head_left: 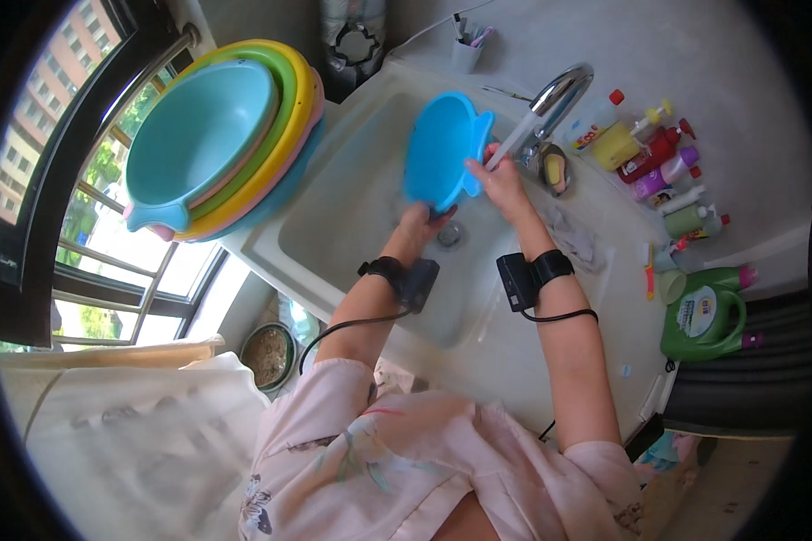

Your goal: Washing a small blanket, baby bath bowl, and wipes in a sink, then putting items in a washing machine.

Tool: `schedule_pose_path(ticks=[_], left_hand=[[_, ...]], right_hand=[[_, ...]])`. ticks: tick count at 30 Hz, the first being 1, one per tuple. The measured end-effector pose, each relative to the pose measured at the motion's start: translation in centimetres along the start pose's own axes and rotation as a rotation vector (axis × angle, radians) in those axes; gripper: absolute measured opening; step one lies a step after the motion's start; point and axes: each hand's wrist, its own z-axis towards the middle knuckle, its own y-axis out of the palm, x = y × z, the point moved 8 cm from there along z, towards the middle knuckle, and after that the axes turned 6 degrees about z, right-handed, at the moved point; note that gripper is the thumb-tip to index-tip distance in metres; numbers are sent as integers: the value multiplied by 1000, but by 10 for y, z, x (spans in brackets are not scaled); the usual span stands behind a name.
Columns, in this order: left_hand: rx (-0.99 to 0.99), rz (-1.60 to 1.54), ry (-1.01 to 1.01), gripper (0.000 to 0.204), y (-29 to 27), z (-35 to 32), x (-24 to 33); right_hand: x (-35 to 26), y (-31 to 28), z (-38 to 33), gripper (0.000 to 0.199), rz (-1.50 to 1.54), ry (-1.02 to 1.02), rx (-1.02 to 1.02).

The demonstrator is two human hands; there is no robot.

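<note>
A bright blue plastic basin (pixel 440 153) with ear-shaped tabs is held tilted over the white sink (pixel 334 216). At its lower rim, my left hand (pixel 417 222) grips the edge, with part of its fingers hidden beneath. My right hand (pixel 501 187) is closed at the right rim near the tabs, its thumb in front of the edge. From the chrome faucet (pixel 564 87), what looks like a white stream of water (pixel 514 140) comes down at my right hand. The metal drain (pixel 450 235) lies just below the basin.
Stacked colourful basins (pixel 203 126) stand left by the barred window (pixel 109 225). Along the right ledge are several bottles (pixel 647 155), a soap dish (pixel 556 169), a crumpled cloth (pixel 573 236) and a green jug (pixel 705 316). A cup of brushes (pixel 466 54) stands behind the sink.
</note>
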Motion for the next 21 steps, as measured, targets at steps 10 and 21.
schedule_pose_path(ticks=[10, 21], left_hand=[[-67, 218, -221, 18, -17, -3, -22], [119, 600, -386, 24, -94, -10, 40]], right_hand=[[5, -14, -10, 41, 143, 19, -68], [-33, 4, -50, 15, -811, -608, -229]])
